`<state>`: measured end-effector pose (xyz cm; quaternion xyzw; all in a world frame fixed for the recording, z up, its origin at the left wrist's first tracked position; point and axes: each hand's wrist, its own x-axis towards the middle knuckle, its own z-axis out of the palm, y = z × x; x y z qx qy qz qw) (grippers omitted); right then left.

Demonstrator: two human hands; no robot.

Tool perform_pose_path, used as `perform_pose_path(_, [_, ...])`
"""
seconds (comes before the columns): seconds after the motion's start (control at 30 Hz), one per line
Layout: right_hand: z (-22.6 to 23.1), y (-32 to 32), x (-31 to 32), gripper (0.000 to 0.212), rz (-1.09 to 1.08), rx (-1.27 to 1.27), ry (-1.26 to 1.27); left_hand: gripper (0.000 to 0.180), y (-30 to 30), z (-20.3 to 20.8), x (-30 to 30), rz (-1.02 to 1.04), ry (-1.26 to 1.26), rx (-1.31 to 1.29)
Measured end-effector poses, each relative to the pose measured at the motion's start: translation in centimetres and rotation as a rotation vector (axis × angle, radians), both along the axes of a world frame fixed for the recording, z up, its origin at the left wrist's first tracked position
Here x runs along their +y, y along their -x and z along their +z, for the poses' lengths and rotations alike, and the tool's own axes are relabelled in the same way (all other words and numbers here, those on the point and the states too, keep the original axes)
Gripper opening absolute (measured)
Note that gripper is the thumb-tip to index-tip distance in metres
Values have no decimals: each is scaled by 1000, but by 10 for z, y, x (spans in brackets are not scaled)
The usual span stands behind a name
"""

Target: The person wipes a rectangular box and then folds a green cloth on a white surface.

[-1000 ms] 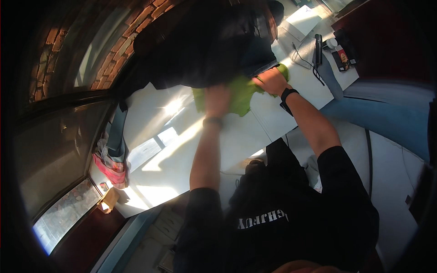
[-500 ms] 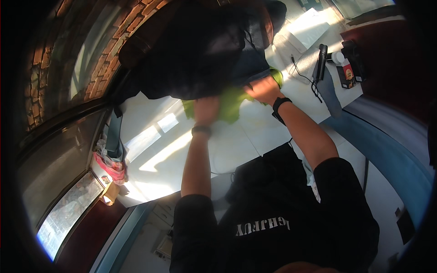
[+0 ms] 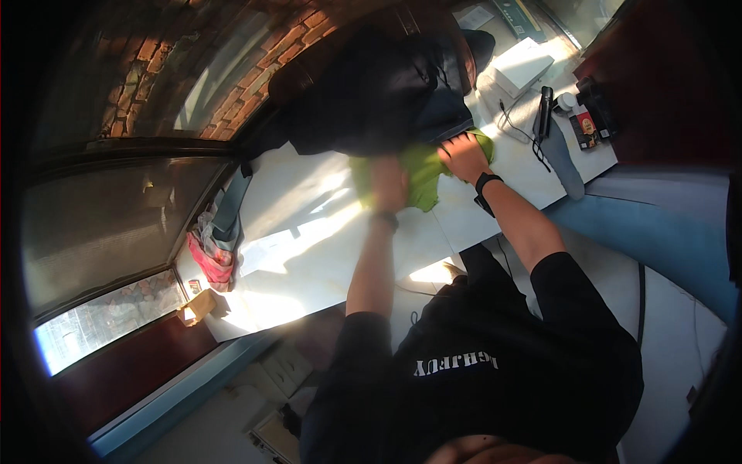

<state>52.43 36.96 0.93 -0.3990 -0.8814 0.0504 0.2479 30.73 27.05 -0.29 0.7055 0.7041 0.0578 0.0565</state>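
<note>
Resting the right hand (image 3: 464,158) on the right part of the green cloth (image 3: 423,185), fingers seemingly close together and pointing at the near edge of the dark fabric (image 3: 363,104); not being able to tell whether clamping or only pressing. Laying the left hand (image 3: 389,185) on the cloth's left part, blurring too much for telling fingers apart or together. Spreading in loose folds across the white table (image 3: 468,220), meeting the dark fabric on the far side. Judging by the limp, uneven outline, probably handling light and soft, not fragile, bunching easily under sideways pressure. Probably gripping best along the bare near edge between both hands, pinching a doubled fold.
</note>
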Motion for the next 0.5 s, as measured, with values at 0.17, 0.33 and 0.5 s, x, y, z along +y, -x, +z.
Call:
perform_pose_path(0.17, [14,-22,-52,47,-62,-81,155,61,-27,21,-40,10,132,-75])
perform_pose_path(0.33, [12,-44,-99,51,-112,-203,218,60,-47,22,-82,-20,69,-122])
perform_pose_path(0.5, [9,-67,-137,51,-145,-211,215,60,-72,17,-114,-13,91,-94])
